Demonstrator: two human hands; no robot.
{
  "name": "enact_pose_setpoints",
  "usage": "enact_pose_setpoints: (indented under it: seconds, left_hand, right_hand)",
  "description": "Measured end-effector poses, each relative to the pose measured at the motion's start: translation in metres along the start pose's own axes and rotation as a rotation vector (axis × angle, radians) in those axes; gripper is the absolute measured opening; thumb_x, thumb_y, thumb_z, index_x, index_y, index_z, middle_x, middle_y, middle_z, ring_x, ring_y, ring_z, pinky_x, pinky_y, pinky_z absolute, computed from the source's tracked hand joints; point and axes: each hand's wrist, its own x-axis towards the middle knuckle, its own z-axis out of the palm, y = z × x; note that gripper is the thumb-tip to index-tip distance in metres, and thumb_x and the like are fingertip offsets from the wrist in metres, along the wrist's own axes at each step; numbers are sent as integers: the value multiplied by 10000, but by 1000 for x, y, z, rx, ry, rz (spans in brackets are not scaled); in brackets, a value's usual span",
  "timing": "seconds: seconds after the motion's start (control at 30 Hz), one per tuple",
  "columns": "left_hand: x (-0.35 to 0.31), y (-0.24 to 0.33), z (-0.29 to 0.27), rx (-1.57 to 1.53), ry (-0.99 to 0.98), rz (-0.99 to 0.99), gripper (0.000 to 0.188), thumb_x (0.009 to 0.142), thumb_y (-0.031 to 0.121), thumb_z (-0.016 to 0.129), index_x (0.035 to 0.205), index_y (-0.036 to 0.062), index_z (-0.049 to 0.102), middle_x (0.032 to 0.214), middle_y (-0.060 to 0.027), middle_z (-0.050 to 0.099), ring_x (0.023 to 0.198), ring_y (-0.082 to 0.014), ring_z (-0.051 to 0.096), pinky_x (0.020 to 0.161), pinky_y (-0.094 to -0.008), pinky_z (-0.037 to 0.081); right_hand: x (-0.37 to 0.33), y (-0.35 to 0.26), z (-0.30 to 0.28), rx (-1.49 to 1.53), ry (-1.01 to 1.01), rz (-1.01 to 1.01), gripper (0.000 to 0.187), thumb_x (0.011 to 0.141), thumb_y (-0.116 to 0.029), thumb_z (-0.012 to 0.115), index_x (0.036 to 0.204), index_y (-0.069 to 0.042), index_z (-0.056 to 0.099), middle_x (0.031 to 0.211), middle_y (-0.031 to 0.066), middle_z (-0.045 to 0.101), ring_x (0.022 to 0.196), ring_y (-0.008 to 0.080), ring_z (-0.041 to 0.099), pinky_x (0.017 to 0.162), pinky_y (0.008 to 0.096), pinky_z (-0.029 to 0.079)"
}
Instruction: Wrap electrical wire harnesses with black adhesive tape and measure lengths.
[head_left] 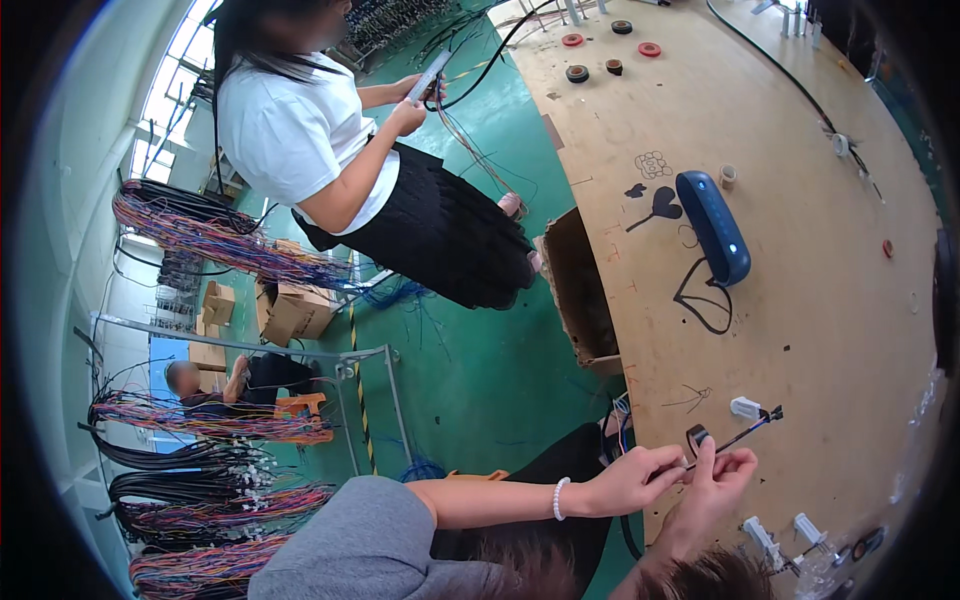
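Cable [742,437]: thin, dark, bit of blue showing, black pieces at its far tip [775,413]. It's up in my hands, over the near part of the desk [820,330], tip pointing away from me.

Left hand [632,484]: thumb and fingers pinched together on the cable's near end. Right hand [716,490]: closed on it just beside, thumb on top, other fingers curled. Fingertips of the two hands about meet. Black tape roll [697,436] sits right at my right thumb; can't tell if it's gripped or hanging off its strip.

Handling, my read: very light, bendy but stiff enough to hold straight past the grip. Shouldn't be slippery. Tip looks like the fragile bit. Best hold is the body, close to the working spot; don't pull on the tip.

Around it: white clip [744,407] near the tip, more white holders [762,540] nearer me. Further up the desk, blue rounded case [713,228], small pale tub [728,177] beside it, then red tape roll [650,49] among others. Cardboard box [557,305] by the desk edge. Beyond it, co-worker in white shirt [285,125] holding wires; wire bundles [235,240] on racks behind.
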Motion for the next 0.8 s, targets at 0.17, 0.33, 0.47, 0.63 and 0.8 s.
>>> enact_pose_setpoints:
  seconds: [0.17, 0.33, 0.47, 0.63, 0.8]
  left_hand:
    - [0, 1, 0, -172, -6, -52, 116, 1009, 110, 559, 971, 3, 536, 710, 0, 481, 667, -65, 402, 592, -257, 359]
    - [3, 7, -4, -14, -33, -73, 109, 1004, 102, 557, 972, 1, 534, 675, -25, 477, 629, -93, 416, 571, -281, 351]
    - [6, 9, -8, 89, -7, 9, 113, 993, 103, 559, 961, -2, 535, 653, -89, 504, 569, -164, 446, 550, -324, 367]
    - [8, -2, -11, 130, 11, 77, 138, 988, 130, 567, 965, -3, 536, 663, -143, 552, 546, -241, 499, 549, -367, 404]
    - [19, -26, -14, 140, -23, 34, 113, 999, 119, 545, 982, 8, 538, 723, -117, 570, 631, -225, 533, 606, -338, 426]
  right_hand:
    - [9, 31, -5, 444, -363, 23, 391, 1007, -322, 611, 1217, 6, 578, 1116, 80, 615, 985, 145, 595, 868, 305, 499]
    - [2, 48, -23, 425, -393, -217, 413, 998, -373, 623, 1143, 14, 600, 1224, 104, 589, 1026, 175, 603, 916, 336, 485]
    - [-4, 43, -32, 188, -326, -192, 368, 1017, -356, 588, 987, 11, 590, 1158, 101, 583, 989, 177, 594, 893, 346, 476]
    - [-19, 21, -44, 142, -379, -281, 296, 1039, -258, 522, 974, 21, 597, 1120, 99, 556, 951, 191, 581, 874, 347, 470]
    - [-22, 7, -45, -44, -340, -170, 237, 1002, -138, 535, 1152, 37, 589, 1187, 118, 535, 984, 200, 579, 862, 333, 483]
